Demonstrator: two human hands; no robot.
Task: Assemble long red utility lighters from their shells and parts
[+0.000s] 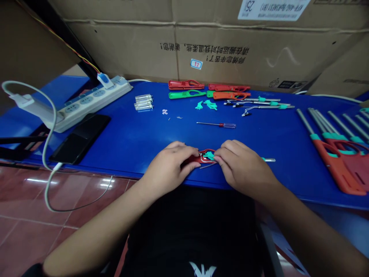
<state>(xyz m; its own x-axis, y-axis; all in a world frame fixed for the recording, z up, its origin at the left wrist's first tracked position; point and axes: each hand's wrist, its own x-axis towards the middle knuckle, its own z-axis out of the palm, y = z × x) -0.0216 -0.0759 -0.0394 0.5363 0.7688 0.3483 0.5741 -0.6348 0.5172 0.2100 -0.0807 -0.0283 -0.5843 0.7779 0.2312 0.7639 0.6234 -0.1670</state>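
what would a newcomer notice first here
The left hand and right hand meet at the near edge of the blue table, holding a red plastic lighter body with a teal part. Orange long-nosed utility lighters lie at the right, and a white power strip sits at far left.

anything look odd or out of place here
The cardboard carton behind the blue table stands upside down: its printed characters and its white label are inverted.

And look at that: a bright red plastic lighter shell (198, 158) with a teal plastic clip (209, 155), on a vivid blue tabletop (129, 140), orange lighter bodies (336, 167) blazing at right!
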